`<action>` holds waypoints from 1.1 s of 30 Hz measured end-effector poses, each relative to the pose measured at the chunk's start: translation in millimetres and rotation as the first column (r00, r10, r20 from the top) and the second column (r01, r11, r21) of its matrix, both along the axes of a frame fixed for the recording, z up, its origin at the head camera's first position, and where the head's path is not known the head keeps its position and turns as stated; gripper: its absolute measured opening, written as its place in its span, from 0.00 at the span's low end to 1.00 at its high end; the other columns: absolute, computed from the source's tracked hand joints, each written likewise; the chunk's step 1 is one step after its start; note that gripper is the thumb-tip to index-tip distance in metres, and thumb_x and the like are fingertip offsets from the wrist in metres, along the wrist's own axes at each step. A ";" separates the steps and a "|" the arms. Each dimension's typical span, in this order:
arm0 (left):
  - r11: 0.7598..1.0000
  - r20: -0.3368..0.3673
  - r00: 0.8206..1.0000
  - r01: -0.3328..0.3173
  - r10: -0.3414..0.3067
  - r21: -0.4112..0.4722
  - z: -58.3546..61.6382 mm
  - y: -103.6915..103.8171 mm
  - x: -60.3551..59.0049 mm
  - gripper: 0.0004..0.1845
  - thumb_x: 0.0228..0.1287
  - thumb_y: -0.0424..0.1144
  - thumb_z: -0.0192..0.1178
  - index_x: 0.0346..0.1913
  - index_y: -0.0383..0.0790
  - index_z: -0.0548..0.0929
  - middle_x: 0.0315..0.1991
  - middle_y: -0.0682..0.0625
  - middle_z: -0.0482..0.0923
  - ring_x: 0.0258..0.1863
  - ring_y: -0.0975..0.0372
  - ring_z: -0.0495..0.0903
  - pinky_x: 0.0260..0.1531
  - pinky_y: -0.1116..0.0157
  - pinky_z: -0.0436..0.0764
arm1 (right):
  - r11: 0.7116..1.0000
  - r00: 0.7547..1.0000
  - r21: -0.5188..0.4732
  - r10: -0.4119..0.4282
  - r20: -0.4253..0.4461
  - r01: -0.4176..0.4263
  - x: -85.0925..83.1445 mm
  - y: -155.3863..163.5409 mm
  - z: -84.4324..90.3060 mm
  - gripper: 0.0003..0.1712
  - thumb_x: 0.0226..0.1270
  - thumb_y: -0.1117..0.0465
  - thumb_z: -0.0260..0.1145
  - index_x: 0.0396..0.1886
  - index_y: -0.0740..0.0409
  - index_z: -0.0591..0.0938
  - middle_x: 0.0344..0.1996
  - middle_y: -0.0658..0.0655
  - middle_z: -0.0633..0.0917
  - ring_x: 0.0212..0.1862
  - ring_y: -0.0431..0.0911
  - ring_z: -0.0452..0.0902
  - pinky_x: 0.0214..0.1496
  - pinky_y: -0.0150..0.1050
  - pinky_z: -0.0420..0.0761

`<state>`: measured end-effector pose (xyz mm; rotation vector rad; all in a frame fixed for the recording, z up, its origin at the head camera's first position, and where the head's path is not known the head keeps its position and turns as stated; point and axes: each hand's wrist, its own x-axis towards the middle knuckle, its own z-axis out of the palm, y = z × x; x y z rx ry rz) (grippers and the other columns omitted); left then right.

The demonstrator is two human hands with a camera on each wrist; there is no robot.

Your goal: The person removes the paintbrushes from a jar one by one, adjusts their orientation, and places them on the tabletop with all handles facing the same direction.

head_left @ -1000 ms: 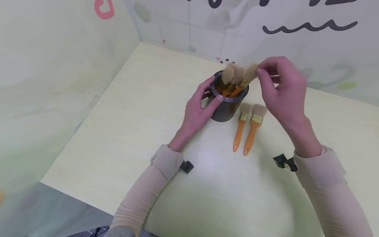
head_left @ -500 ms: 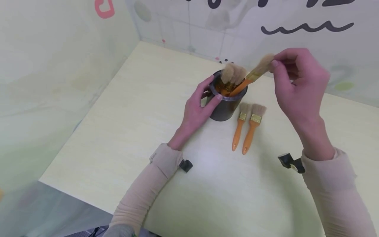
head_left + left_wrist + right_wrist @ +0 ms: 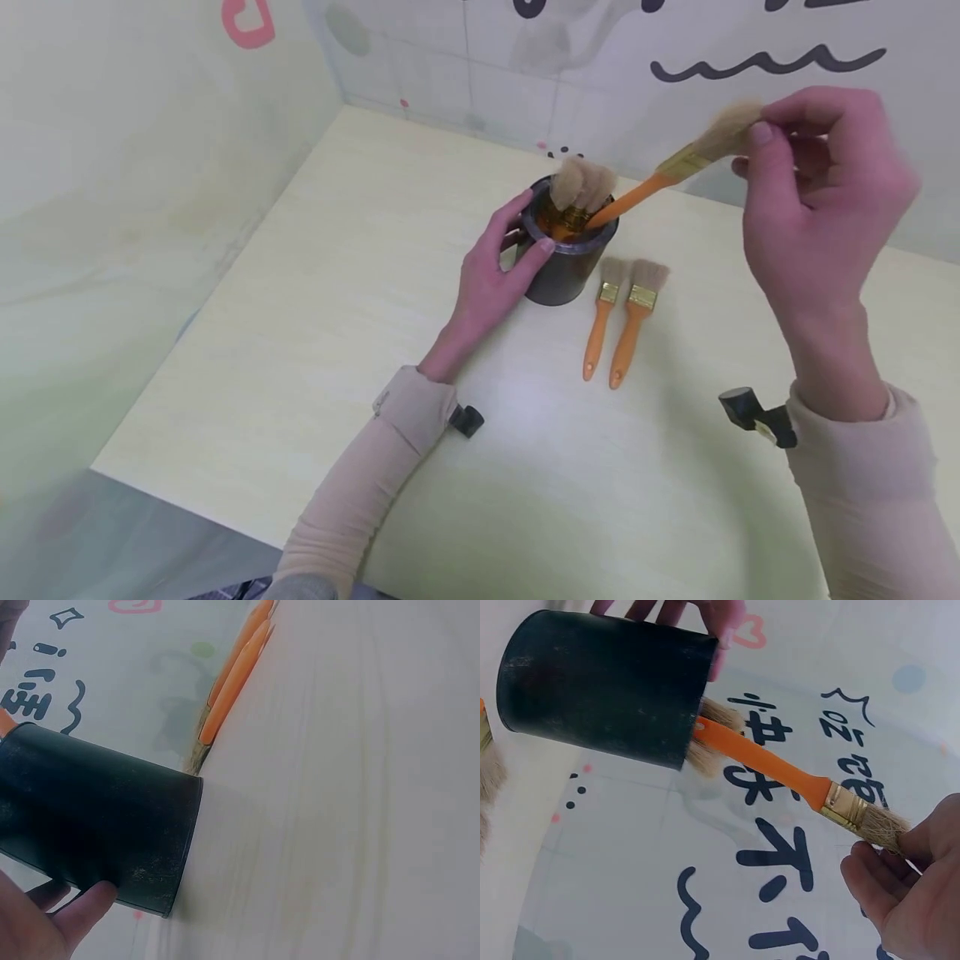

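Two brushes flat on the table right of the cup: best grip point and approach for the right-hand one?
Take the right-hand brush by its orange handle, mid-length, pinching from above across the narrow sides. It lies flat, bristles toward the dark cup, handle tip toward the person. The left-hand brush lies close alongside, so the gap looks widest near the handle tips.

Both arms wear close-fitting beige knit sleeves (image 3: 375,475) with ribbed cuffs ending at the wrists; a small black camera mount (image 3: 757,412) is strapped at each cuff. Hands (image 3: 491,279) bare.
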<state>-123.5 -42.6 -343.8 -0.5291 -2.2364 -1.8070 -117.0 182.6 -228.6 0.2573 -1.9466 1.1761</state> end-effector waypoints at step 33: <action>1.000 -0.020 1.000 -0.003 0.004 0.014 7.2 -5.1 3.5 0.29 0.65 0.34 0.59 0.68 0.33 0.67 0.63 0.38 0.72 0.58 0.50 0.75 0.59 0.52 0.76 | 0.988 0.957 0.152 -0.037 0.288 -0.007 30.9 54.2 -75.8 0.09 0.66 0.73 0.55 0.38 0.76 0.81 0.32 0.39 0.78 0.30 0.28 0.78 0.30 0.18 0.79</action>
